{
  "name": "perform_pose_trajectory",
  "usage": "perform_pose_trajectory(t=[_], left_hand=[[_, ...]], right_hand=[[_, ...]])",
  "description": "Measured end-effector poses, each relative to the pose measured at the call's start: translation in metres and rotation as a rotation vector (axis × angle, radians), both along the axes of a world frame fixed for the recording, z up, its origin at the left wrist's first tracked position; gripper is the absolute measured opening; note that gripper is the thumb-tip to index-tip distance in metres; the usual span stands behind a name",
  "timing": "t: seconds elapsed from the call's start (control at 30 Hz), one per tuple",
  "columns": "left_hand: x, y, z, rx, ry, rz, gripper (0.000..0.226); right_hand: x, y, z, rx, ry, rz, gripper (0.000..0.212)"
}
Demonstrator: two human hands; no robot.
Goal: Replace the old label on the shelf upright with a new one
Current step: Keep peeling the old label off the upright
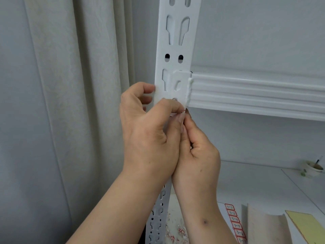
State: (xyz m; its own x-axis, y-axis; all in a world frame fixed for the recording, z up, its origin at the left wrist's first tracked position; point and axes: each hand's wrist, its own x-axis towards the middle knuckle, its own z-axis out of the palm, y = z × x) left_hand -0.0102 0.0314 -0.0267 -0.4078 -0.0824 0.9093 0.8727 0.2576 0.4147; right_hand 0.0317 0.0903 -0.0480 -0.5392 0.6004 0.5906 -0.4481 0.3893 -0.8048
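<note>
White steel fills our view: the shelf upright runs top to bottom, slotted all the way, with a ribbed shelf beam hooked into it on the right. Our left hand is up against the upright's left edge just below that joint, fingers curled, thumb and forefinger pinched together. Our right hand comes in from beneath, fingertips meeting the left's, nipping a tiny scrap of the old label with a trace of red; whether it is free of the metal we cannot tell. Down on the lower shelf, by its front edge, lie a sheet of new labels, red-framed, and torn label bits near the upright's foot
</note>
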Motion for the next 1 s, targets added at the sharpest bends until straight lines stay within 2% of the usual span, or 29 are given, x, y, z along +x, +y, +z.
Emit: perform_pose_trajectory(t=[0.37, 0.7, 1.0], left_hand=[[-0.004, 0.003, 0.006, -0.096, 0.097, 0.149, 0.011], [-0.004, -0.001, 0.000, -0.154, 0.062, 0.148, 0.006], [0.003, -0.007, -0.012, 0.006, -0.040, 0.047, 0.007]], right_hand=[[-0.002, 0.004, -0.005, 0.048, 0.028, 0.000, 0.036], [-0.002, 0.004, -0.005, 0.055, -0.001, -0.024, 0.042], [-0.002, 0.004, -0.006, 0.083, -0.020, -0.052, 0.043]])
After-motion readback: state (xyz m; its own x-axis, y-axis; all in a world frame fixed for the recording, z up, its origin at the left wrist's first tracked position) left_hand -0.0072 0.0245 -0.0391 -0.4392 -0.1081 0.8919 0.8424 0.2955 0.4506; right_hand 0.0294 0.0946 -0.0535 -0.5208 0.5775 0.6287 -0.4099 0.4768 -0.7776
